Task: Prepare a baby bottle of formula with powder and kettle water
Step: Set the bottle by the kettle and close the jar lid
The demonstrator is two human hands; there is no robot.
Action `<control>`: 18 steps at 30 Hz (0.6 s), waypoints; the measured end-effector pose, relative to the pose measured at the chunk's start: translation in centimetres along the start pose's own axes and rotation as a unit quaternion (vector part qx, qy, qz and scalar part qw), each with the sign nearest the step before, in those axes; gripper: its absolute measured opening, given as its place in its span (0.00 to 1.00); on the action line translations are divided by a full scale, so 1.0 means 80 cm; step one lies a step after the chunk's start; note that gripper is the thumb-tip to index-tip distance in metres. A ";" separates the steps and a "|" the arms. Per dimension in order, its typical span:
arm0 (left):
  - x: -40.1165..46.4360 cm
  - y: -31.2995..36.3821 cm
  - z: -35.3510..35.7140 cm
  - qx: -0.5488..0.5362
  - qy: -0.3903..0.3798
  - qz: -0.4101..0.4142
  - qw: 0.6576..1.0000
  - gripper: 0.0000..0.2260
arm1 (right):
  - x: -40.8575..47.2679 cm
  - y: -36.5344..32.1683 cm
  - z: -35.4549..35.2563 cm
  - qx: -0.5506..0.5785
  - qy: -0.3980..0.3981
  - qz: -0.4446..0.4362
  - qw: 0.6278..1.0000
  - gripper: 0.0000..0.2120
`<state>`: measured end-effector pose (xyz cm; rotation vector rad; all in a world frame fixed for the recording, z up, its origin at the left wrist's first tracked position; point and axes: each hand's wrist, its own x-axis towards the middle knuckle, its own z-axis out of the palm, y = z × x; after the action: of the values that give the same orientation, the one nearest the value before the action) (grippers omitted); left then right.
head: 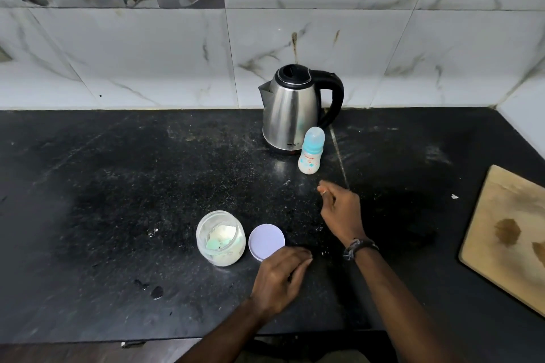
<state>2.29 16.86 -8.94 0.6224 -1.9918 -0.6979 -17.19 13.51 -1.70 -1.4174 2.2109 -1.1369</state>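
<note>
Loosely curled: left hand [278,277] beside lid [266,242] (holding nothing).

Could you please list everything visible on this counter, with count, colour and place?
kettle: one, steel with black handle and lid, at the back by the wall
baby bottle: one, milky with blue cap, upright just in front of the kettle
jar: one, clear, open, pale powder inside, near front
lid: one, lilac, flat beside the jar
cutting board: one, wooden, right edge
counter: one, black
left hand: one, by the lid
right hand: one, below the bottle, holding nothing
</note>
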 end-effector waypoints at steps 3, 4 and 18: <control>-0.003 0.005 -0.015 0.009 0.037 -0.028 0.999 0.05 | -0.027 -0.015 0.008 -0.048 -0.062 -0.055 0.995 0.02; -0.006 0.005 -0.022 0.014 0.047 -0.040 0.998 0.05 | -0.034 -0.022 0.012 -0.065 -0.090 -0.062 0.992 0.03; -0.054 0.012 -0.108 0.085 0.202 -0.185 0.958 0.07 | -0.076 -0.078 0.072 -0.332 -0.306 -0.203 0.869 0.39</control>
<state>11.66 18.45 -7.12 1.1642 -1.5767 -0.5621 -6.87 14.75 -1.89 -2.1965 1.9167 0.0983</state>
